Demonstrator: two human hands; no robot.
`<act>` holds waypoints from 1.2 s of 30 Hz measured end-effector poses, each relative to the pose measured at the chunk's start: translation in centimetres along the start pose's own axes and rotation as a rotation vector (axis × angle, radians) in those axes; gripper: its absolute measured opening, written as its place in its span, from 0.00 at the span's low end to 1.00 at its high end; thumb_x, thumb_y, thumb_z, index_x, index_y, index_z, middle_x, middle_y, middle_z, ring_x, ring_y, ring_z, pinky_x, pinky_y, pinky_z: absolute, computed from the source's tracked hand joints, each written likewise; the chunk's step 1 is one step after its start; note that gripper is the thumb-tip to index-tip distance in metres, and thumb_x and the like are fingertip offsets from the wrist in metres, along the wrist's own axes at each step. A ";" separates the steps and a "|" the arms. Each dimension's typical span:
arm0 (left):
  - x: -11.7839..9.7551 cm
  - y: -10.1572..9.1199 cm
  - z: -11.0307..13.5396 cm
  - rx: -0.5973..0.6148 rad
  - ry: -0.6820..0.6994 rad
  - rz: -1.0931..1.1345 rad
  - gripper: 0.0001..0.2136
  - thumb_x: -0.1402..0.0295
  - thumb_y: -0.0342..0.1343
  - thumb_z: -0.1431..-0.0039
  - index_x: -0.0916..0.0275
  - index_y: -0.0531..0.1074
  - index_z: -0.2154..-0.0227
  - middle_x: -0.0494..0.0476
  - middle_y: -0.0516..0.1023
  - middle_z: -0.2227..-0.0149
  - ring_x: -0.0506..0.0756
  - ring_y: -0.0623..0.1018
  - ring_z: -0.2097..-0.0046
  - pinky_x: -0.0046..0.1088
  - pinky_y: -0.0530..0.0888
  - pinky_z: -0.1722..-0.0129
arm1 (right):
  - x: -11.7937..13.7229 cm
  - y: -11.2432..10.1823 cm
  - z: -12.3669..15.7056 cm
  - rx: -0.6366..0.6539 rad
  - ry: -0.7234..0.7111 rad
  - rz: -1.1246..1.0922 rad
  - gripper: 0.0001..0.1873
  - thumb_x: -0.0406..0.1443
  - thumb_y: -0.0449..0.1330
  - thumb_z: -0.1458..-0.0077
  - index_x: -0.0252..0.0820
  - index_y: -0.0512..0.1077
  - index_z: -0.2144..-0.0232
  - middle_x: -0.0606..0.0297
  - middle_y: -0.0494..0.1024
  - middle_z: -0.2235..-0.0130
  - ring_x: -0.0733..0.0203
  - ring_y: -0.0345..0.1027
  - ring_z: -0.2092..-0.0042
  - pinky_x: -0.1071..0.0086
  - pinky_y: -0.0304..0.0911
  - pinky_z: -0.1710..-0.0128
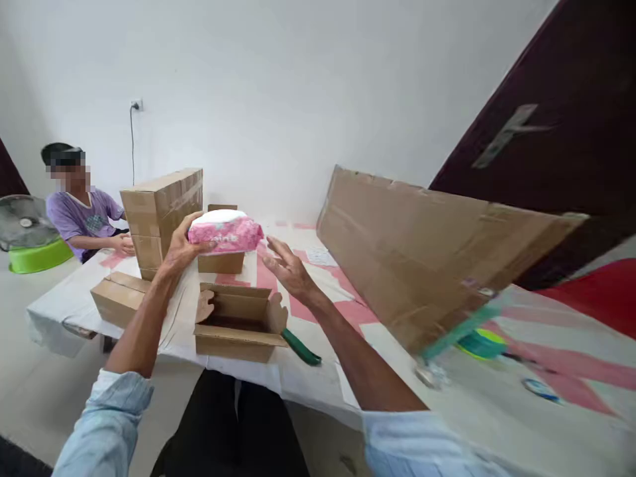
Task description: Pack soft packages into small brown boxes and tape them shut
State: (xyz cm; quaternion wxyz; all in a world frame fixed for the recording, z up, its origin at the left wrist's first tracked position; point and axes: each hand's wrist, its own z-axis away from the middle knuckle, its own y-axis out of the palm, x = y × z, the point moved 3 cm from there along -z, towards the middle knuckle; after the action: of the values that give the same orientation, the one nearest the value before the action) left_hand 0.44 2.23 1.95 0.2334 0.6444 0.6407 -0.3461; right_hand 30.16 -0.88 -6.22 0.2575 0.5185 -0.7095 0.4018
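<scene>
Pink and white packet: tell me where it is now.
In the head view, left of centre, the pink and white packet is in the left hand, above the open box in the picture, with the right hand close to its right end.

Open box (236, 348) near front of table (328, 382)

The box is being flanked by a low carton (116, 298), left, and, farther off, a cardboard panel (422, 265), right. Another box (221, 264), behind, is being partly hidden by a packet (226, 233) held in the left hand (183, 246), the right hand (289, 268) nearby. A person (89, 218) at far left is being partly screened by a tall carton (143, 218).
</scene>
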 end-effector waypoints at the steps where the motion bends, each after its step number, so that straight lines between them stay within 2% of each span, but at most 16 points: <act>1: 0.7 -0.4 0.1 -0.028 -0.007 -0.004 0.41 0.59 0.79 0.60 0.62 0.75 0.40 0.60 0.79 0.43 0.62 0.79 0.45 0.33 0.76 0.46 | -1.6 -0.3 0.9 0.030 0.089 0.004 0.50 0.66 0.64 0.43 0.51 0.66 0.27 0.53 0.64 0.25 0.39 0.57 0.25 0.44 0.61 0.29; 4: 3.1 -1.3 0.6 -0.084 -0.041 -0.026 0.40 0.59 0.79 0.60 0.62 0.76 0.41 0.60 0.80 0.44 0.62 0.79 0.46 0.33 0.76 0.46 | -5.2 -0.8 3.8 0.128 0.298 -0.023 0.50 0.67 0.68 0.50 0.49 0.73 0.32 0.50 0.76 0.34 0.35 0.68 0.32 0.41 0.66 0.34; 6: 5.2 -1.6 1.0 -0.095 -0.074 -0.052 0.40 0.60 0.79 0.62 0.62 0.76 0.42 0.60 0.80 0.45 0.62 0.78 0.46 0.34 0.76 0.46 | -6.2 -0.6 5.5 0.211 0.393 -0.078 0.46 0.65 0.70 0.52 0.47 0.79 0.39 0.51 0.82 0.41 0.36 0.73 0.37 0.44 0.69 0.37; 9: 8.8 -1.6 1.9 -0.078 -0.164 -0.073 0.39 0.60 0.79 0.62 0.62 0.77 0.43 0.60 0.80 0.45 0.61 0.78 0.46 0.34 0.75 0.45 | -5.9 0.0 7.3 0.248 0.453 -0.189 0.33 0.61 0.69 0.49 0.42 0.83 0.54 0.56 0.85 0.53 0.43 0.76 0.47 0.54 0.71 0.46; 13: 13.6 -0.9 3.5 0.000 -0.283 -0.072 0.39 0.61 0.80 0.64 0.62 0.77 0.44 0.59 0.81 0.48 0.60 0.79 0.50 0.33 0.75 0.48 | -4.8 0.4 8.3 0.182 0.489 -0.248 0.26 0.59 0.69 0.49 0.43 0.78 0.65 0.65 0.80 0.65 0.54 0.71 0.60 0.64 0.65 0.59; 16: 16.5 0.2 4.5 0.059 -0.340 -0.064 0.39 0.60 0.80 0.64 0.62 0.77 0.45 0.57 0.81 0.51 0.59 0.79 0.53 0.32 0.75 0.52 | -4.5 0.6 8.7 0.152 0.506 -0.294 0.25 0.58 0.68 0.47 0.44 0.75 0.66 0.67 0.76 0.67 0.57 0.67 0.64 0.66 0.60 0.63; 19: 18.9 1.6 4.7 0.109 -0.352 -0.060 0.38 0.58 0.80 0.61 0.61 0.76 0.45 0.58 0.80 0.50 0.60 0.79 0.51 0.32 0.75 0.51 | -4.5 0.5 9.0 0.152 0.524 -0.322 0.25 0.58 0.67 0.45 0.44 0.75 0.64 0.66 0.77 0.66 0.56 0.67 0.63 0.66 0.61 0.62; 24: 22.7 3.7 3.3 0.176 -0.261 -0.126 0.36 0.55 0.78 0.58 0.59 0.76 0.44 0.59 0.79 0.46 0.63 0.78 0.46 0.37 0.75 0.45 | -4.6 0.3 8.8 0.203 0.525 -0.373 0.25 0.57 0.67 0.45 0.44 0.79 0.58 0.62 0.82 0.58 0.50 0.73 0.54 0.64 0.66 0.54; 27: 25.0 4.6 2.4 0.201 -0.172 -0.277 0.34 0.57 0.76 0.51 0.58 0.75 0.42 0.62 0.77 0.42 0.64 0.77 0.41 0.40 0.73 0.40 | -5.3 0.1 9.0 0.216 0.562 -0.375 0.28 0.58 0.68 0.47 0.44 0.80 0.56 0.62 0.82 0.58 0.51 0.73 0.56 0.64 0.67 0.57; 29: 26.3 4.6 2.1 0.192 -0.136 -0.429 0.30 0.58 0.74 0.48 0.58 0.75 0.42 0.63 0.75 0.42 0.65 0.76 0.39 0.43 0.72 0.36 | -6.0 -0.1 9.3 0.203 0.577 -0.356 0.30 0.59 0.68 0.49 0.44 0.80 0.54 0.62 0.82 0.60 0.51 0.73 0.58 0.64 0.67 0.59; 32: 27.5 3.9 2.5 0.161 -0.157 -0.569 0.27 0.62 0.72 0.46 0.59 0.76 0.44 0.65 0.73 0.41 0.68 0.73 0.36 0.48 0.69 0.33 | -6.8 -0.3 9.7 0.177 0.563 -0.318 0.31 0.59 0.68 0.49 0.44 0.80 0.53 0.62 0.81 0.61 0.51 0.72 0.59 0.64 0.67 0.61; 36: 26.8 2.5 3.8 0.134 -0.190 -0.754 0.29 0.62 0.72 0.45 0.60 0.76 0.40 0.72 0.65 0.33 0.76 0.66 0.31 0.58 0.66 0.33 | -7.2 -0.3 9.9 0.175 0.551 -0.318 0.29 0.58 0.66 0.47 0.45 0.80 0.52 0.62 0.81 0.60 0.52 0.71 0.59 0.64 0.67 0.60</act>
State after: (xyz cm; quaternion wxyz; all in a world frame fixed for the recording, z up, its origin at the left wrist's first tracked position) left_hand 0.69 17.06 -20.82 0.1060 0.3428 0.7839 -0.5067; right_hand 33.31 -5.41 -17.14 0.4536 0.5148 -0.4862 0.5411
